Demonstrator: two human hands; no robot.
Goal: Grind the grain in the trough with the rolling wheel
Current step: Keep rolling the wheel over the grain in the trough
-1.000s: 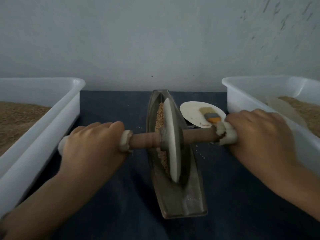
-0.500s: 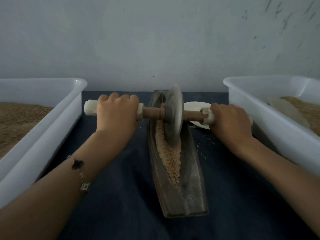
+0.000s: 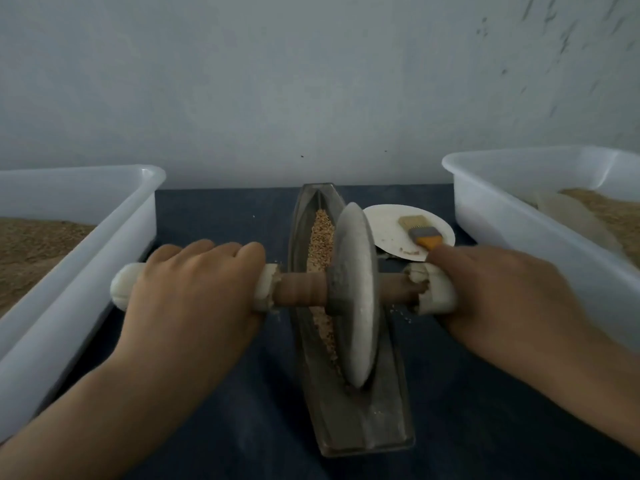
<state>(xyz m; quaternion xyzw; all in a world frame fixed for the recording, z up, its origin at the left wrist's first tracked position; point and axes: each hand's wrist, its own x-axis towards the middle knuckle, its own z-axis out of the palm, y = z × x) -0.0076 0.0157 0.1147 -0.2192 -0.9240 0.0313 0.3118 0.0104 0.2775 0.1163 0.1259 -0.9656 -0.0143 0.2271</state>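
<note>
A boat-shaped metal trough (image 3: 367,424) lies lengthwise on the dark cloth, with tan grain (image 3: 320,237) along its groove. The grey stone rolling wheel (image 3: 356,296) stands upright in the groove near the trough's middle, on a brown wooden axle (image 3: 299,289) with white wrapped ends. My left hand (image 3: 187,292) grips the left handle from above. My right hand (image 3: 498,292) grips the right handle. The wheel hides part of the grain.
A white tub (image 3: 86,258) of brown grain stands at the left and another white tub (image 3: 519,216) at the right. A white plate (image 3: 391,230) with an orange-handled brush (image 3: 420,232) lies behind my right hand. A grey wall closes off the far side.
The wheel rolled to the far end of the trough half a second ago and has come back toward me to the middle. Both hands kept their grip on the handles.
</note>
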